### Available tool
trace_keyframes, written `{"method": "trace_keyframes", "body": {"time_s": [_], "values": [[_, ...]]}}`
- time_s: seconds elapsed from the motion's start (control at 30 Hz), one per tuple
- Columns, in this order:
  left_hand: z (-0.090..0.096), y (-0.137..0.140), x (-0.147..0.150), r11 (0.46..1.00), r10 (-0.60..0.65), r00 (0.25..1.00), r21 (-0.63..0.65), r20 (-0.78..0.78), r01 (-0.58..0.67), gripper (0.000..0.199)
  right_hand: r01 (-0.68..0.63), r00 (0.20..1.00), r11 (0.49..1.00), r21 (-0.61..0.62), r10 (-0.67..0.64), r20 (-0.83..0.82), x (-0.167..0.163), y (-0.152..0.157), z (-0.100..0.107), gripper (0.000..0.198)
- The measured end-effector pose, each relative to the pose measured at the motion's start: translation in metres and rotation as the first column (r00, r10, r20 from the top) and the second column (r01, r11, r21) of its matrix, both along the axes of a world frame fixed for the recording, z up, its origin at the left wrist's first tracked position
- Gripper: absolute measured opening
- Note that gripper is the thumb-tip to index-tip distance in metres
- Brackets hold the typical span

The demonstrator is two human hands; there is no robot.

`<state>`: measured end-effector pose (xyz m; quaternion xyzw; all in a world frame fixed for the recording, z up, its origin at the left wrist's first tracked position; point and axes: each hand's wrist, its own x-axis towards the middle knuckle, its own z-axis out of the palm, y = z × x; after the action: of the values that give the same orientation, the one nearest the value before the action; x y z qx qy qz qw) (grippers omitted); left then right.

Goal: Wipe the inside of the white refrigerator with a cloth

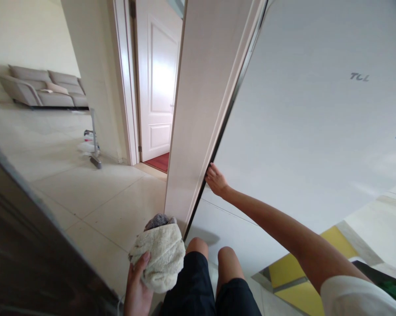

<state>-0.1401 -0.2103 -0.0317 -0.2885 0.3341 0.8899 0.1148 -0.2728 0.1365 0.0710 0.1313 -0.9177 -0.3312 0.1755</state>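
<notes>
My left hand (139, 281), low in view, grips a folded cream cloth (163, 252), thumb on top. A grey bit of fabric (156, 220) pokes out behind the cloth. My right hand (215, 179) is at the left edge of a large white refrigerator door (293, 131) marked TCL. Its fingers curl into the dark gap between that door and a white panel (206, 96); the fingertips are partly hidden. Below the hand runs a seam, with a lower white refrigerator panel (224, 228) under it.
A dark surface (36, 245) fills the lower left. Beyond the tiled floor (106, 206) are a broom (94, 149) by the wall and a grey sofa (49, 90). A white door (160, 83) stands ajar over a red mat (160, 162). Yellow cabinet fronts (290, 270) are at lower right.
</notes>
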Motion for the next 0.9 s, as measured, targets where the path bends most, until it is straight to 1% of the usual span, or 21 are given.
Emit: {"method": "trace_keyframes", "body": {"time_s": [0.23,0.4,0.53,0.7,0.9], "values": [[-0.001,-0.005,0.001,1.0,0.002,1.0,0.009,0.001,-0.002,0.052,0.001,1.0,0.998,0.063,-0.002,0.014,0.01,-0.012,0.004,0.032],[0.0,-0.002,0.003,1.0,-0.012,0.999,-0.002,-0.049,0.012,0.051,-0.061,0.998,0.993,0.1,0.058,0.033,0.036,-0.027,0.004,0.035],[0.003,0.002,0.007,1.0,-0.026,0.998,0.0,-0.058,0.026,0.052,-0.167,0.986,0.979,0.114,0.167,0.005,0.068,-0.042,0.002,0.031],[0.008,0.002,0.011,0.999,-0.049,0.992,-0.016,-0.115,0.048,0.052,-0.308,0.946,0.936,0.171,0.32,-0.051,0.12,-0.064,0.002,0.03],[0.01,0.003,0.015,0.996,-0.091,0.979,-0.032,-0.181,0.086,0.053,-0.421,0.903,0.898,0.129,0.429,-0.037,0.189,-0.086,0.009,0.031]]}}
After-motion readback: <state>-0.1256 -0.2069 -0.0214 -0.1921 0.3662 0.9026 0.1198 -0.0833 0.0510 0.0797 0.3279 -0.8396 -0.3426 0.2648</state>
